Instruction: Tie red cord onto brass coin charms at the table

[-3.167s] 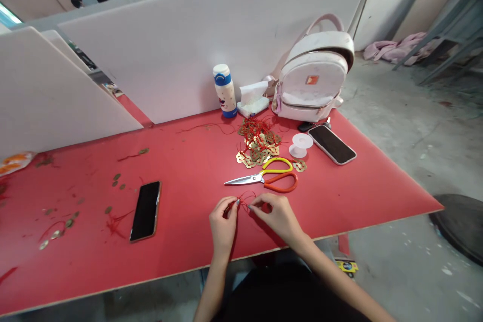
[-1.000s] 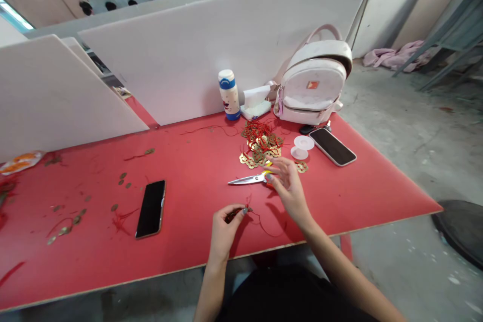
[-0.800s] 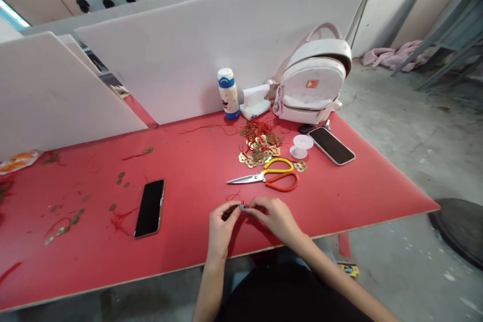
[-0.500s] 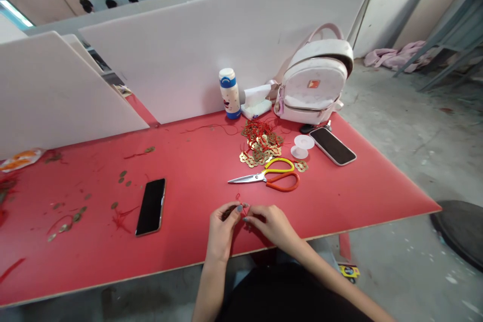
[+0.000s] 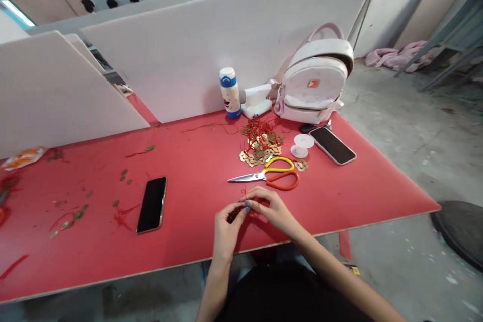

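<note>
My left hand (image 5: 228,221) is closed in a pinch on brass coins (image 5: 234,214), which are mostly hidden by the fingers. A thin red cord (image 5: 244,191) loops up from between my fingertips. My right hand (image 5: 272,207) pinches the cord, its fingertips touching those of my left hand. Just beyond the hands lie scissors (image 5: 260,176) with one yellow and one orange handle, blades pointing left. Behind them is a heap of brass coins tied with red cord (image 5: 262,146). One small coin cluster (image 5: 301,165) rests to the right of the scissors.
On the red table (image 5: 196,211) are a black phone (image 5: 151,205), loose coins (image 5: 78,215), a white spool (image 5: 302,145) and another phone (image 5: 332,146). A bottle (image 5: 230,93) and a white backpack (image 5: 315,83) stand against the white partition (image 5: 181,60).
Both hands have shifted slightly right. My right hand has moved up and over, its fingers now curled across the cord against my left fingertips.
</note>
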`<state>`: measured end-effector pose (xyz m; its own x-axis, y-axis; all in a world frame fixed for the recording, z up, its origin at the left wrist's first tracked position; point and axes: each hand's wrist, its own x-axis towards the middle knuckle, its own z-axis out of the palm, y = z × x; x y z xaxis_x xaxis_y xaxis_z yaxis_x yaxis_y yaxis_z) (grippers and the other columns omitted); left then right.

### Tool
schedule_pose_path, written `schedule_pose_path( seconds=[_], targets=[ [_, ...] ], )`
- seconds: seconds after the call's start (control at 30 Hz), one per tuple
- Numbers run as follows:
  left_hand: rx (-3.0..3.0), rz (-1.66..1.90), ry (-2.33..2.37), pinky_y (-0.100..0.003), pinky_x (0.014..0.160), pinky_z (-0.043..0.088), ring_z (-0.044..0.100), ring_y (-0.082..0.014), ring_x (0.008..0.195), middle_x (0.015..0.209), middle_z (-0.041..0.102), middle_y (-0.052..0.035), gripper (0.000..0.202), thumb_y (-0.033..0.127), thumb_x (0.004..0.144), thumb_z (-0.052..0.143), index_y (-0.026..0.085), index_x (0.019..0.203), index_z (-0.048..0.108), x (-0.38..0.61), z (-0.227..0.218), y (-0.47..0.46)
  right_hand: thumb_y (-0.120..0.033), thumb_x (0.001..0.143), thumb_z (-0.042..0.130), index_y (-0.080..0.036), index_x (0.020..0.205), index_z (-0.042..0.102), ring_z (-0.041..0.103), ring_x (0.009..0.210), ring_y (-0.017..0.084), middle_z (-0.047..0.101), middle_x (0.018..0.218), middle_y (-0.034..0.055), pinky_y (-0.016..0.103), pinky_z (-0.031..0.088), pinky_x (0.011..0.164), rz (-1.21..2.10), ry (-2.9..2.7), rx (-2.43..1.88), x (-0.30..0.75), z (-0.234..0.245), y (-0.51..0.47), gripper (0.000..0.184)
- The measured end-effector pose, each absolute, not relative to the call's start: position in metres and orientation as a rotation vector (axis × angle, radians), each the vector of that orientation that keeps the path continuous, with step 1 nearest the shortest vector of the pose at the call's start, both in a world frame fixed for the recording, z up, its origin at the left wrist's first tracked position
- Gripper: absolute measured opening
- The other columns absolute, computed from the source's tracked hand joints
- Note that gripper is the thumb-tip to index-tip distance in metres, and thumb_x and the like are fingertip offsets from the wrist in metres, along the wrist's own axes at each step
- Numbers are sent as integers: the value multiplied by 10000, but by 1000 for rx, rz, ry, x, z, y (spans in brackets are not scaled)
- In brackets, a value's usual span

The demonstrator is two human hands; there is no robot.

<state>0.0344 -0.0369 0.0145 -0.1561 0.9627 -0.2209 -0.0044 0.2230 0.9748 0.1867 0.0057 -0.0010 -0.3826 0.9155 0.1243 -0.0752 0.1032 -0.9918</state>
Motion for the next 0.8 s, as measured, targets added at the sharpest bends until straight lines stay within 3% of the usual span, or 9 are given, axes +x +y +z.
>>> schedule_pose_path(
  seconds=[0.17, 0.47, 0.6, 0.8],
  targets=[
    [949, 1131, 1431, -324, 804, 556, 720, -237, 830, 868, 780, -94, 209, 261, 697, 750, 144, 869, 773, 38, 12, -37, -433, 866, 677, -186, 786, 723, 609, 798, 189, 659, 804, 53, 301, 485, 721, 1416, -1424, -868, 184, -7, 7, 264],
    [1034, 1127, 1497, -256, 672, 542, 679, -187, 716, 733, 716, -34, 153, 262, 674, 754, 168, 751, 660, 41, 18, -32, -467, 843, 671, -173, 774, 720, 602, 693, 176, 678, 745, 51, 281, 468, 630, 1453, -1335, -964, 188, -3, 7, 305],
    [1079, 1113, 1503, -249, 678, 538, 670, -179, 720, 741, 701, -30, 154, 272, 695, 739, 173, 763, 642, 43, 19, -31, -446, 828, 680, -168, 756, 709, 579, 634, 158, 663, 709, 37, 259, 440, 570, 1480, -1292, -963, 189, 3, 8, 288],
    [1093, 1103, 1490, -253, 679, 541, 668, -180, 717, 732, 693, -27, 145, 279, 706, 728, 176, 755, 639, 41, 16, -31, -378, 851, 647, -173, 767, 694, 608, 702, 171, 686, 758, 43, 272, 452, 641, 1401, -1301, -976, 187, 5, 7, 226]
  ],
)
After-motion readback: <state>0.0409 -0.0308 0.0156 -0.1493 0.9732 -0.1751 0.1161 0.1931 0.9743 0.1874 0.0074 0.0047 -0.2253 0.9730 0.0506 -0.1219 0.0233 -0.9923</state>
